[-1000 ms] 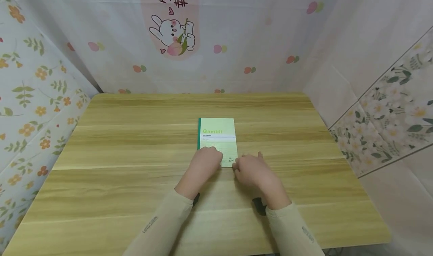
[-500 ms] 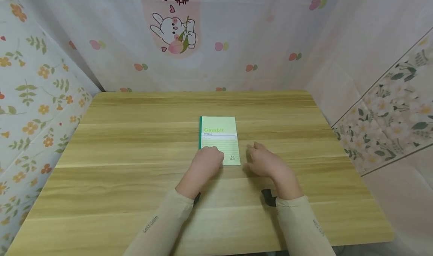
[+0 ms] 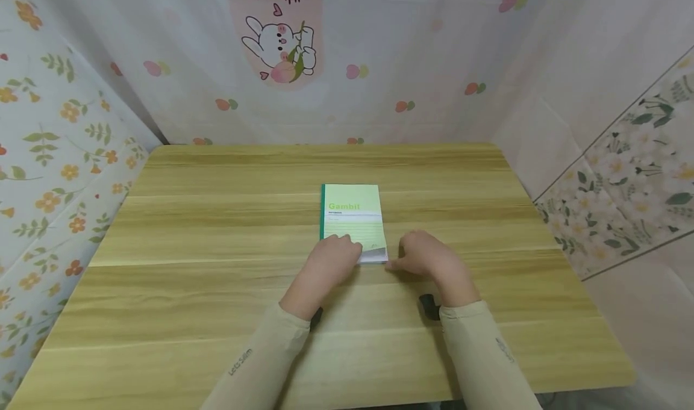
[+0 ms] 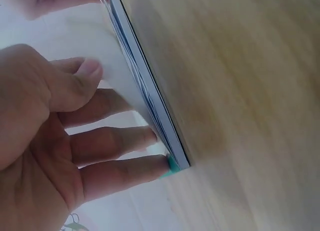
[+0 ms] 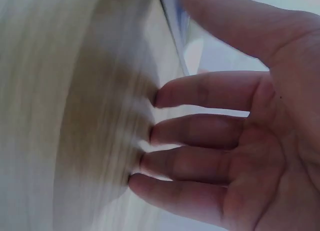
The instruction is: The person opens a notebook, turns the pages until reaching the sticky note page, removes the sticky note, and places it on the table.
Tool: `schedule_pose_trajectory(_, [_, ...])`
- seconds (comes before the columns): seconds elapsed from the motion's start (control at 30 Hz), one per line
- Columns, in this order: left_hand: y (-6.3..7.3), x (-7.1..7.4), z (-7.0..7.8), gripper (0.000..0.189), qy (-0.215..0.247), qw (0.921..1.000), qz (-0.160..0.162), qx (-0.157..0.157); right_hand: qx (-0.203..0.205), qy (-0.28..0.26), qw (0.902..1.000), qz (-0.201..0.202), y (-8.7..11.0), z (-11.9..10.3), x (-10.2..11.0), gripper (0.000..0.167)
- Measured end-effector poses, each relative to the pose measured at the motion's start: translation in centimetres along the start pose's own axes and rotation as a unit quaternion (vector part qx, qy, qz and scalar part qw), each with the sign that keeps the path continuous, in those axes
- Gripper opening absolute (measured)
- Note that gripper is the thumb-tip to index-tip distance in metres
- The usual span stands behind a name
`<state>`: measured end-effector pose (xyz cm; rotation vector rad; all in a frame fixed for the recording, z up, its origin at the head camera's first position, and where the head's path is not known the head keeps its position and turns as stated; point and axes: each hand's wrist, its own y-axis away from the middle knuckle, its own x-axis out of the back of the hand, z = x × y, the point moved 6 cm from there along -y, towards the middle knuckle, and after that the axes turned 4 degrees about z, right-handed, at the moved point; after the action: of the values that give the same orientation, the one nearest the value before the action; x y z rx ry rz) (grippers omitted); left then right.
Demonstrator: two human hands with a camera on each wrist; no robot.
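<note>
A notebook (image 3: 353,214) with a pale green cover and a dark green spine lies on the wooden table. Its lower right cover corner is bent up, baring the white page (image 3: 374,257) beneath. Over the lower left part rests my left hand (image 3: 335,258); in the left wrist view its outstretched fingers (image 4: 125,178) touch the cover, the thumb lying near the index finger. Just right of the notebook is my right hand (image 3: 428,256), its thumb at the lower right corner. The right wrist view shows its other fingers (image 5: 187,163) extended, tips on or close to the tabletop.
The wooden table (image 3: 217,229) stretches out on all sides of the notebook. Behind it hangs a white curtain (image 3: 412,55) with a rabbit print. Flowered cloths (image 3: 59,175) line both sides.
My right hand moved away from the notebook's lower right corner, then its thumb came back to it. The cover corner, flat before, is now bent up. My left hand stayed nearly in place.
</note>
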<state>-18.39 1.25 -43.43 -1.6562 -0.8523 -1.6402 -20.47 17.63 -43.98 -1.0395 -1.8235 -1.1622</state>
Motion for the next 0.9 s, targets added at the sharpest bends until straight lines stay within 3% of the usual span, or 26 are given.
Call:
schedule_pose_trajectory(0.17, [0.0,-0.1,0.0,0.016,0.008,0.9999,-0.002,-0.01,-0.02,0.004,0.9998,-0.003,-0.4,-0.4,0.0,0.056])
schedule_pose_trajectory(0.37, [-0.3,-0.3,-0.4,0.02,0.039,0.9992,-0.003,-0.002,-0.013,0.026,0.9993,0.021,-1.0,-0.7,0.4,0.054])
schedule_pose_trajectory(0.47, [-0.6,-0.2,-0.9,0.018,0.092,0.9953,0.006,0.029,0.0,0.049,0.9982,0.035,-1.2,-1.2,0.4,0.051])
schedule_pose_trajectory(0.6, [-0.8,0.1,-1.8,0.025,0.166,0.9828,0.02,0.079,0.005,0.074,0.9963,0.044,-1.4,-1.4,0.0,0.048])
schedule_pose_trajectory(0.67, [-0.7,0.6,-2.2,0.033,0.175,0.9792,0.032,0.097,0.008,0.079,0.9957,0.048,-1.5,-1.4,-0.1,0.048])
schedule_pose_trajectory(0.77, [0.0,2.1,-2.9,0.039,0.178,0.9735,0.081,0.118,0.01,0.083,0.9953,0.05,-1.7,-1.4,0.0,0.047])
schedule_pose_trajectory(0.83, [0.8,3.7,-3.3,0.042,0.172,0.9671,0.139,0.126,0.005,0.079,0.9959,0.042,-1.8,-1.3,0.0,0.047])
schedule_pose_trajectory(0.9, [1.8,5.3,-3.9,0.048,0.165,0.9539,0.208,0.139,-0.002,0.075,0.9966,0.033,-1.8,-1.3,0.1,0.047])
